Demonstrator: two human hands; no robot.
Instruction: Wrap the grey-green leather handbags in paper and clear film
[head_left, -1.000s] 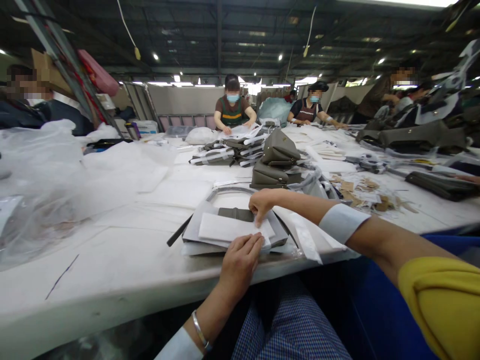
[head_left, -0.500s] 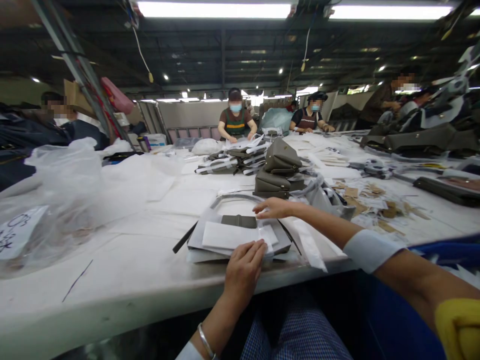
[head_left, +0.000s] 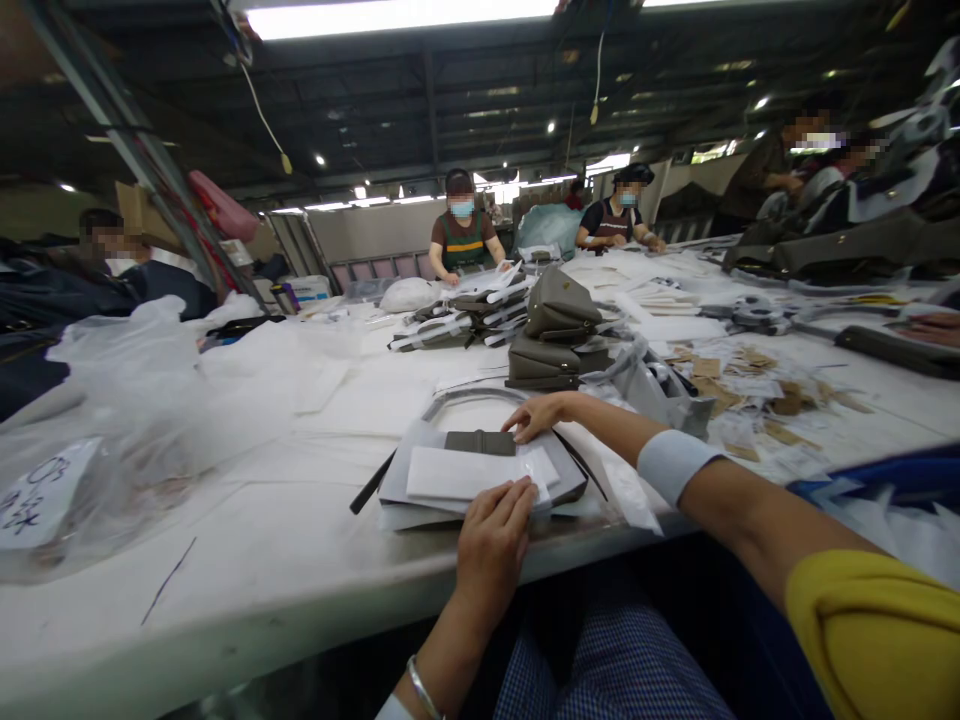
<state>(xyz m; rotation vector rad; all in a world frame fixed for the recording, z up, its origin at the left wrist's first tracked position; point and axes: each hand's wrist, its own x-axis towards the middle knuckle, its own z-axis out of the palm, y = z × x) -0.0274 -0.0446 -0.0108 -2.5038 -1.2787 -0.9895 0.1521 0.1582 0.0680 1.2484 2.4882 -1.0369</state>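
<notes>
The left hand (head_left: pixel 491 535) is lying palm down, its fingers extended and set side by side, and is touching the near right part of a white, flat, rectangular packet (head_left: pixel 454 474); it is not gripping anything visibly. The right hand (head_left: pixel 536 415) is bending its fingers at the right end of a dark olive, banded rectangular piece (head_left: pixel 466 442); whether it is pinching that end or merely touching it, one cannot tell. Packet and piece are resting on a flat grey bag with translucent wrapping (head_left: pixel 396 487), near the front edge of the white-covered desk (head_left: pixel 285 570). A grey, wrapped, curved handle (head_left: pixel 459 396) is arching beyond them. Clear film, apparently, is glinting beside the left fingertips. A stack of olive bags (head_left: pixel 561 308) is standing farther back.

For good handling, the left hand should be bearing down lightly and evenly, holding the packet square, while the right is working at the piece by its end. Hard pressure would risk creasing the wrapping; a sideways drag could be skewing both layers.
</notes>
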